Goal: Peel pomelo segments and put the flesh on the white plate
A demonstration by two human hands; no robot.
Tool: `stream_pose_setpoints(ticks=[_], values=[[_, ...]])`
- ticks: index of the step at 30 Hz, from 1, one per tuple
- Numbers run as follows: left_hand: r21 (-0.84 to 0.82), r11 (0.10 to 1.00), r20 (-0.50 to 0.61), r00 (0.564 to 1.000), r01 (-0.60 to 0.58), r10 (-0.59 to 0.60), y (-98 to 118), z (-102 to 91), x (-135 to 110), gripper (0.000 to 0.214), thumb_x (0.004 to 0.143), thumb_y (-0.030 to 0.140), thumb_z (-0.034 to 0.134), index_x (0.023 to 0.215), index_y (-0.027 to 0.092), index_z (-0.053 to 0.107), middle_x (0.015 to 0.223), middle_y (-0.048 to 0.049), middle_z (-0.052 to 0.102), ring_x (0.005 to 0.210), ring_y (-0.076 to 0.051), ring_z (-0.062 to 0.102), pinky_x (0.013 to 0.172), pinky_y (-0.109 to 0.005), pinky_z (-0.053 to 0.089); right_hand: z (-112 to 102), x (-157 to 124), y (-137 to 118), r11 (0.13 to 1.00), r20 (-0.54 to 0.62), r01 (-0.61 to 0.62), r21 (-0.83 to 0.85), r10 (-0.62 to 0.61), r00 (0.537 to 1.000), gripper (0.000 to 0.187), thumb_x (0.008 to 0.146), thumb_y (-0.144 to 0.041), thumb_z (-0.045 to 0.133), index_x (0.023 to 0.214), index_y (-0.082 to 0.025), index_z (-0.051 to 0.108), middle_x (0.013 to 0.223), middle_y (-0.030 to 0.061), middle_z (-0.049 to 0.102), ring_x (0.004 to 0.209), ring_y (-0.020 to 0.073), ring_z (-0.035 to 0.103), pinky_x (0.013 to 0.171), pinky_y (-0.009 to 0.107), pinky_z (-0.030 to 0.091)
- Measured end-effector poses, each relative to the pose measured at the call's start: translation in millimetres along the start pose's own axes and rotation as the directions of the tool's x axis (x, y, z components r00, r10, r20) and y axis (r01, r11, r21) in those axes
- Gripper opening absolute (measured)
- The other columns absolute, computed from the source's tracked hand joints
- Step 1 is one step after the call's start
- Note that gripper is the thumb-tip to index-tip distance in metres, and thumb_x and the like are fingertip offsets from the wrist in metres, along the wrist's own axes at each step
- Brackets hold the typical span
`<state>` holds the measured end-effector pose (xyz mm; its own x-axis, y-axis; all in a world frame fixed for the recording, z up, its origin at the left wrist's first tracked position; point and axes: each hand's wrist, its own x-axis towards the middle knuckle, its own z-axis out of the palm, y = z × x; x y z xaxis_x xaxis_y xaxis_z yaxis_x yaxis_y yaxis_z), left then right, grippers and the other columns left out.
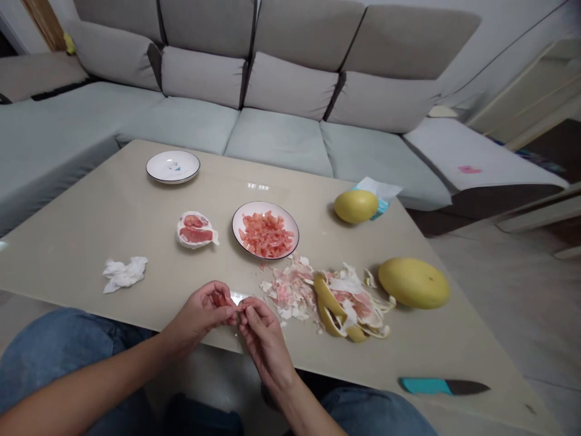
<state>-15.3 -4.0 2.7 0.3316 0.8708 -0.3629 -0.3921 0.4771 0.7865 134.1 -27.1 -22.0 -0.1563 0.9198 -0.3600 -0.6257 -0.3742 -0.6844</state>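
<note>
My left hand [203,313] is curled around a small pink pomelo segment [221,299] just above the table's near edge. My right hand [261,330] meets it from the right, its fingertips pinched on the same segment. Right of my hands lies a heap of torn white and pink membrane [290,290] and curled yellow peel [338,309]. Farther back, a black-rimmed plate [238,213] holds peeled pink flesh. A partly peeled pomelo chunk [196,230] rests left of that plate.
The beige table [91,218] also carries an empty white plate [173,166], a crumpled tissue [123,273], two whole yellow pomelos [413,283] [356,206] and a teal-handled knife [442,386] at the near right. A grey sofa [272,91] runs behind. My jeans-clad knees show below.
</note>
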Motion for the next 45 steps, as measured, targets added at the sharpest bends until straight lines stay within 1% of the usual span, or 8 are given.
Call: stream_pose_setpoints(ticks=[10, 14, 18, 22, 25, 30, 36, 45], values=[[-0.015, 1.000, 0.126, 0.992, 0.000, 0.002, 4.5, 0.4, -2.0, 0.024, 0.070, 0.019, 0.077, 0.080, 0.017, 0.056, 0.070, 0.0000, 0.064, 0.062, -0.011, 0.058, 0.064, -0.024, 0.046, -3.5, 0.5, -13.8, 1.000, -0.027, 0.014, -0.005, -0.014, 1.000, 0.021, 0.071, -0.035, 0.079, 0.084, -0.021, 0.069, 0.076, -0.0011, 0.061, 0.061, 0.0085, 0.053, 0.059, 0.019, 0.048], [0.053, 0.999, 0.087, 0.996, -0.011, 0.007, 8.1, 1.8, -2.5, 0.022, 0.071, 0.019, 0.077, 0.080, 0.016, 0.056, 0.072, -0.0001, 0.064, 0.064, -0.010, 0.058, 0.066, -0.024, 0.046, -10.2, 5.4, -32.8, 0.959, -0.013, 0.144, -0.243, -0.151, 0.988, 0.023, 0.074, -0.037, 0.076, 0.088, -0.021, 0.069, 0.077, 0.0007, 0.064, 0.061, 0.0102, 0.055, 0.060, 0.022, 0.049], [0.090, 0.996, 0.009, 1.000, 0.012, -0.013, 12.4, 2.6, -1.8, 0.023, 0.072, 0.020, 0.077, 0.079, 0.016, 0.055, 0.072, 0.0003, 0.063, 0.066, -0.010, 0.058, 0.067, -0.023, 0.046, -15.3, 27.3, -58.5, 0.692, 0.045, 0.310, -0.652, -0.373, 0.927, 0.024, 0.079, -0.038, 0.069, 0.096, -0.020, 0.067, 0.086, 0.0043, 0.068, 0.071, 0.0160, 0.061, 0.064, 0.028, 0.051], [0.083, 0.996, -0.023, 1.000, 0.019, -0.017, 13.0, -2.2, 0.4, 0.024, 0.072, 0.022, 0.077, 0.079, 0.016, 0.055, 0.072, 0.0012, 0.061, 0.066, -0.010, 0.057, 0.068, -0.023, 0.047, -18.7, 72.6, -87.4, 0.235, 0.206, 0.429, -0.872, -0.619, 0.758, 0.021, 0.086, -0.033, 0.056, 0.098, -0.018, 0.066, 0.094, 0.0075, 0.070, 0.080, 0.0196, 0.064, 0.072, 0.033, 0.052], [0.085, 0.996, -0.022, 0.999, 0.034, -0.032, 12.4, -6.4, 1.8, 0.022, 0.074, 0.023, 0.075, 0.081, 0.017, 0.055, 0.074, 0.0015, 0.060, 0.067, -0.009, 0.057, 0.070, -0.023, 0.047, -19.2, 98.6, -104.1, 0.139, 0.275, 0.450, -0.882, -0.623, 0.732, 0.023, 0.085, -0.024, 0.052, 0.100, -0.018, 0.068, 0.105, 0.0093, 0.070, 0.089, 0.0216, 0.064, 0.080, 0.038, 0.051], [0.155, 0.988, -0.037, 0.999, 0.004, 0.002, 16.2, -5.9, 1.2, 0.022, 0.074, 0.024, 0.074, 0.080, 0.016, 0.054, 0.072, 0.0016, 0.060, 0.067, -0.010, 0.056, 0.068, -0.023, 0.046, -13.7, 73.7, -104.1, 0.075, 0.335, 0.473, -0.878, -0.609, 0.719, 0.023, 0.086, -0.021, 0.049, 0.098, -0.020, 0.069, 0.106, 0.0085, 0.068, 0.099, 0.0227, 0.061, 0.080, 0.035, 0.050], [0.235, 0.972, -0.010, 1.000, -0.022, 0.025, 15.1, -1.7, -1.5, 0.024, 0.073, 0.024, 0.074, 0.083, 0.017, 0.054, 0.072, 0.0026, 0.061, 0.068, -0.011, 0.057, 0.068, -0.023, 0.045, -4.6, 1.8, -61.9, 0.315, 0.360, 0.432, -0.845, -0.260, 0.896, 0.015, 0.084, -0.021, 0.060, 0.097, -0.022, 0.069, 0.090, 0.0039, 0.069, 0.072, 0.0152, 0.062, 0.061, 0.025, 0.049], [0.220, 0.975, 0.046, 0.999, -0.025, 0.016, 3.9, 1.9, 0.5, 0.027, 0.073, 0.025, 0.074, 0.089, 0.018, 0.054, 0.074, 0.0033, 0.060, 0.070, -0.011, 0.056, 0.070, -0.024, 0.044, -5.2, -4.6, -30.8, 0.289, 0.393, 0.490, -0.823, -0.333, 0.857, 0.006, 0.084, -0.021, 0.063, 0.087, -0.021, 0.068, 0.077, 0.0028, 0.064, 0.067, 0.0141, 0.058, 0.061, 0.025, 0.046]])
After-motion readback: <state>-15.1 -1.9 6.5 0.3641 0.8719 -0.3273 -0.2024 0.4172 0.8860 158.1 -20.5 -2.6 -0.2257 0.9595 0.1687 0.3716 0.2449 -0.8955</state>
